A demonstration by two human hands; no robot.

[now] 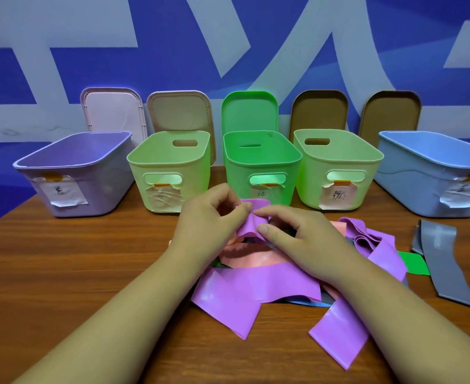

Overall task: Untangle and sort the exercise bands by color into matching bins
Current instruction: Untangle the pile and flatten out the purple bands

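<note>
a fold of a purple band (256, 284) is pinched between curled thumb and fingers of both the left hand (209, 217) and the right hand (292, 231), over a tangled pile on a table (62, 273). a purple bin (103, 189) is seen far left among five, each taped with a handwritten label (65, 191), too blurred to be read.

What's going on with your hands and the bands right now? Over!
Left hand and right hand both pinching the purple band. Tangled in the pile with a pink band. Purple bin far left, open.
</note>
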